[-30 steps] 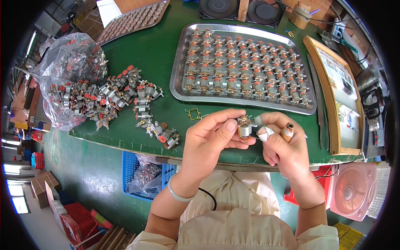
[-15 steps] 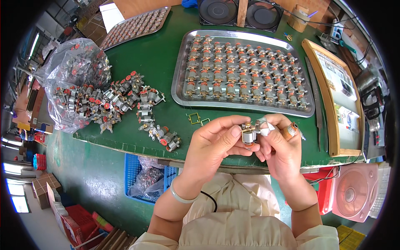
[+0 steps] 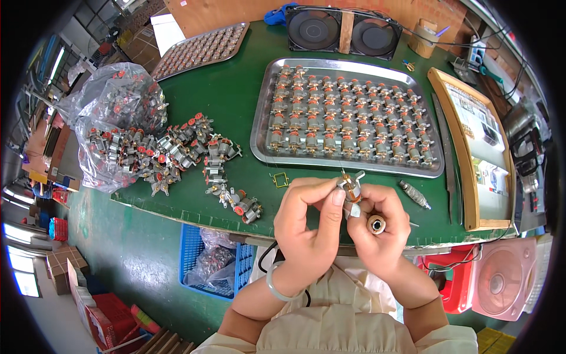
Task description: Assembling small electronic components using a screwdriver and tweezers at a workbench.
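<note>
1. Showing at right on the green table (image 3: 194,97) was a wood-framed board (image 3: 479,141) with printed pictures, its small print too fine to make out.
2. And there was the metal part (image 3: 350,189), up off the table's near edge, in front of the near tray (image 3: 306,160)! The left hand (image 3: 309,218) had it pinched, thumb to fingertips, a narrow grip.
3. The right hand (image 3: 383,245), curled nearly closed, had a brown cylindrical tool (image 3: 376,224) tucked in its fingers; its white-wrapped thumb sat right by the part, contact hard to tell.
4. On the count: two trays, two black fans (image 3: 313,29) at the far side, one yellow wire square (image 3: 281,180); the heaped parts (image 3: 177,144) at left overlapped too much to number.
</note>
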